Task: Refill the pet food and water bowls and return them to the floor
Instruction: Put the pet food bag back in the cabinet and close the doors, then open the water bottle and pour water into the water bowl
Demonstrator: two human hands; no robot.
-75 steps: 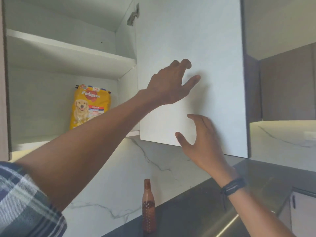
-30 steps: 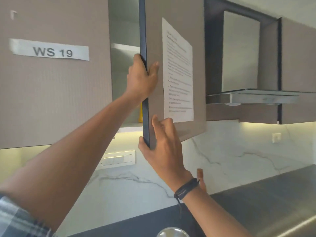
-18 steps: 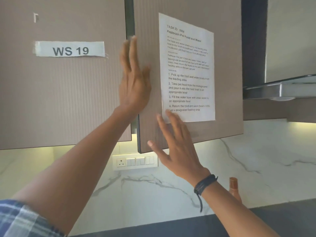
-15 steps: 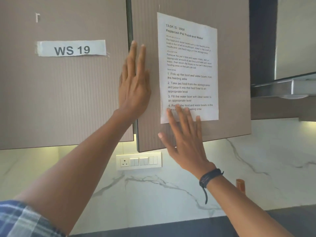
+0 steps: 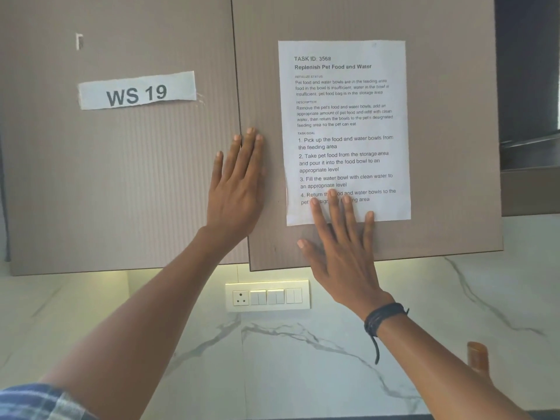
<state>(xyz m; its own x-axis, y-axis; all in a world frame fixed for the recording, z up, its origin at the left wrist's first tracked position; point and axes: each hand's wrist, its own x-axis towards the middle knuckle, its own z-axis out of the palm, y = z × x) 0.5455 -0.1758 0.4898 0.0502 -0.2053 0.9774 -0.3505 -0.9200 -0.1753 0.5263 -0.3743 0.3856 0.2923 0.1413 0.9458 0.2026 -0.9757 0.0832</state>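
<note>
Both my hands lie flat on the right-hand door (image 5: 448,147) of a brown wall cabinet, which sits flush and shut beside the left door (image 5: 121,177). My left hand (image 5: 238,183) presses near the door's left edge, fingers spread upward. My right hand (image 5: 342,244) presses lower, its fingertips over the bottom of a printed task sheet (image 5: 345,110) taped to the door. Neither hand holds anything. No bowls or pet food bag are in view; the cabinet interior is hidden.
A "WS 19" label (image 5: 136,90) is stuck on the left door. Below the cabinets runs a marble backsplash with a switch panel (image 5: 268,295). A brown bottle top (image 5: 477,354) shows behind my right forearm. A range hood edge (image 5: 530,147) is at the right.
The open cabinet door with the pet food bag inside has been swung shut. My hands went from gripping its edge to pressing flat on its front.
</note>
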